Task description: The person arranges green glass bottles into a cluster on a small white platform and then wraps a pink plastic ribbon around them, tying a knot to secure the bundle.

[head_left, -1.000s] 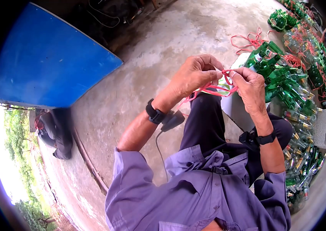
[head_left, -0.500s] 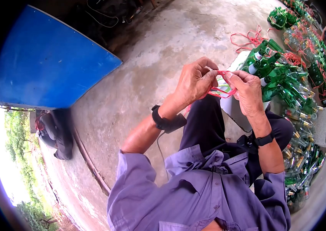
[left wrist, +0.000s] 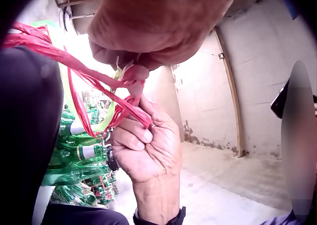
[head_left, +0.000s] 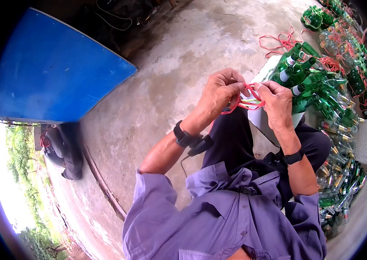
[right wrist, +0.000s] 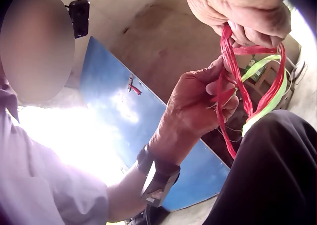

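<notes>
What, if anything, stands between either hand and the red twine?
Nothing visible. The left hand and right hand both pinch the red twine directly. A light-green strand runs among its loops, close to the fingers, but doesn't appear to block either grip.

Blown-out daylight at the head view's left edge, fisheye bowing, dark corners, glare on the blue panel (right wrist: 130,117).
</notes>
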`<state>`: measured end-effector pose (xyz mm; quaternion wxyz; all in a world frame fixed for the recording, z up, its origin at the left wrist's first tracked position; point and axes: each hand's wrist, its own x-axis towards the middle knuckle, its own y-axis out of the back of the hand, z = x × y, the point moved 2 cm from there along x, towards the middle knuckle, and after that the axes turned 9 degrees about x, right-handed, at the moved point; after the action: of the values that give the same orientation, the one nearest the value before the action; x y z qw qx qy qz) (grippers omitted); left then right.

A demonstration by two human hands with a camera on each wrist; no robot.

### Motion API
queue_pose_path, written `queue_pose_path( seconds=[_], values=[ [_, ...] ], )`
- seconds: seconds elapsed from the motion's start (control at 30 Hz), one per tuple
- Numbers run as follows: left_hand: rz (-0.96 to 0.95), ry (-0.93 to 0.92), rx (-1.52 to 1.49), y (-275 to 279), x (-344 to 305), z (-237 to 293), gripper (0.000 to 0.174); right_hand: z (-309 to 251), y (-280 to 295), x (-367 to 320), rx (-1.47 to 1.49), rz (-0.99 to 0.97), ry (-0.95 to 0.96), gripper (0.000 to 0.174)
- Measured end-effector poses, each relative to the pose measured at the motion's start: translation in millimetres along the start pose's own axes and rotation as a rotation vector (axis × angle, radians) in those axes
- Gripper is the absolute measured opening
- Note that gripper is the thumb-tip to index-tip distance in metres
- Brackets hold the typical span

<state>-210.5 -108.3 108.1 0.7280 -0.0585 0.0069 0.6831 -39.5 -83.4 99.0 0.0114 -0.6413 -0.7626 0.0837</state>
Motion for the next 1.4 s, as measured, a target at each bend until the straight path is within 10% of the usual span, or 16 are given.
queue_pose_path(
  seconds=[0.4,0.6,1.4],
  values=[
    [0.023,0.009,-0.141,-5.2,0.2,-21.2,0.003,7.1,1.1,-4.0,-0.203,0.138,0.245,0.017],
    [0.032,0.026,-0.13,-9.8,-4.2,-19.1,0.001,-15.1,-2.5,-25.3,-0.564,0.074,0.898,0.021],
    [-0.138,0.033,0.022,-14.3,-11.1,-10.6,0.008,4.3,5.9,-30.9,-0.632,0.016,0.771,0.015]
  ],
)
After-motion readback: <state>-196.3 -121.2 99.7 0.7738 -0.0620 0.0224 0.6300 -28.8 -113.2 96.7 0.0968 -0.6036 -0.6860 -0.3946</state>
